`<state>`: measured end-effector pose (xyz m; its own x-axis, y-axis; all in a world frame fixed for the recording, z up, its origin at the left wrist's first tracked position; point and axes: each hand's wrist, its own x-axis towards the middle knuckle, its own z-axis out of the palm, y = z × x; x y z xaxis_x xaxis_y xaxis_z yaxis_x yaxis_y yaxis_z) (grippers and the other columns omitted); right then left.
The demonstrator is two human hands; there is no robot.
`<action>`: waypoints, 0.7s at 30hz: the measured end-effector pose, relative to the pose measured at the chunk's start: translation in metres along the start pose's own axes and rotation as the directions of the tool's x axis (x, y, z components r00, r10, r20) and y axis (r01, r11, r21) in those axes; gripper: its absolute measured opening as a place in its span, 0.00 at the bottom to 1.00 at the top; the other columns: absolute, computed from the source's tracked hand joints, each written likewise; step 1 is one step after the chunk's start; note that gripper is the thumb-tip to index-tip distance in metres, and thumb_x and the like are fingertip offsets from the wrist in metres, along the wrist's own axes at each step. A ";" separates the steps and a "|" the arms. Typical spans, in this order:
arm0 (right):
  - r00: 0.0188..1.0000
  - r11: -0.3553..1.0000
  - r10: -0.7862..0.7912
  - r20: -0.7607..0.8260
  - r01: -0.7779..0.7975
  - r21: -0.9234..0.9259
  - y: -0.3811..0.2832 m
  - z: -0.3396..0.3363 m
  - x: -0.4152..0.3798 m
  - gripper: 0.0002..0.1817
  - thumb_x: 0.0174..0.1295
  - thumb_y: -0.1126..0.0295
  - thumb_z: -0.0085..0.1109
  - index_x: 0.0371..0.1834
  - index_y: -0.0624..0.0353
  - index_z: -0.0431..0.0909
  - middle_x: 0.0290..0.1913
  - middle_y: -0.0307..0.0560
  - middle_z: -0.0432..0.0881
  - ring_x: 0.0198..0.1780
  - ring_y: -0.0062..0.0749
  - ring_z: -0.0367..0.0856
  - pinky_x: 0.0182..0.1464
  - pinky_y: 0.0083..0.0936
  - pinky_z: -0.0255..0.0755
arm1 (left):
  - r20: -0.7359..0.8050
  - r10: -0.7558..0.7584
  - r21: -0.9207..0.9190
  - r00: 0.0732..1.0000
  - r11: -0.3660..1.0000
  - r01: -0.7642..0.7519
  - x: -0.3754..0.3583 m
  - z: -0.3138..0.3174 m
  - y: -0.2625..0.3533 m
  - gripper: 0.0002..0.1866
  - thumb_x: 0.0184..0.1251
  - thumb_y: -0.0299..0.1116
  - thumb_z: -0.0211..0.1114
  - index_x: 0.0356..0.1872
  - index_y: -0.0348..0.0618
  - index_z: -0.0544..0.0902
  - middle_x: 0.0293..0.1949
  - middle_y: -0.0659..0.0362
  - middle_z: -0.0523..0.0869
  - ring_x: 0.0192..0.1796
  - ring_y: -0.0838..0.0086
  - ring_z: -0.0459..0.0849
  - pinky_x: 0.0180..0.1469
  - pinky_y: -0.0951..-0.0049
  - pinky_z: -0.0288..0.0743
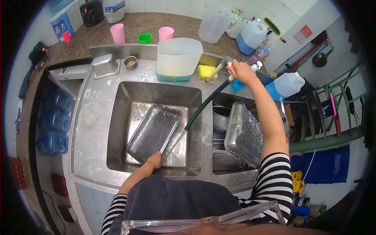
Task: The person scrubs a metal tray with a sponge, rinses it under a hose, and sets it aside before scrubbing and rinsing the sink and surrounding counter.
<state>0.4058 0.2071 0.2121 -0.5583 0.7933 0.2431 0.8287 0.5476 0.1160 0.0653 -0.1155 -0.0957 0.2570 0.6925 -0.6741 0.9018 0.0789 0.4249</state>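
Note:
In the left sink basin (194, 156), a rectangular metal tray (156, 131) lies tilted, and my left hand (154, 159) grips its lower right corner. My right hand (241, 73) is closed on the tap (230, 65) behind the basins. From there a dark green hose (209, 100) runs down into the left basin, with a stream of water (175, 145) coming out of its end beside the tray. Another metal tray (243, 133) leans in the right basin over a metal pot (220, 119). A yellow sponge (206, 72) sits just left of the tap.
Behind the left basin stands a translucent container (178, 58) with greenish liquid. Jugs of blue liquid (284, 86) (252, 37) stand at the right. Pink cups (117, 34) and a green cup (145, 38) are on the granite counter (145, 23). A small metal container (105, 65) is at the back left.

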 end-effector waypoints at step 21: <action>0.950 0.950 -0.309 0.031 0.311 -0.042 0.012 -0.006 0.003 0.17 0.59 0.56 0.51 0.27 0.59 0.66 0.17 0.53 0.75 0.24 0.50 0.75 0.24 0.40 0.68 | -0.090 0.096 0.091 0.991 0.992 -0.088 0.004 0.011 -0.019 0.25 0.44 0.25 0.61 0.46 0.31 0.66 0.49 0.41 0.71 0.52 0.51 0.74 0.53 0.61 0.70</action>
<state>0.4142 0.2148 0.2200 -0.7883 0.5927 0.1652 0.6152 0.7553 0.2259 0.0528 -0.1222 -0.1127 0.3098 0.7588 -0.5729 0.9035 -0.0473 0.4259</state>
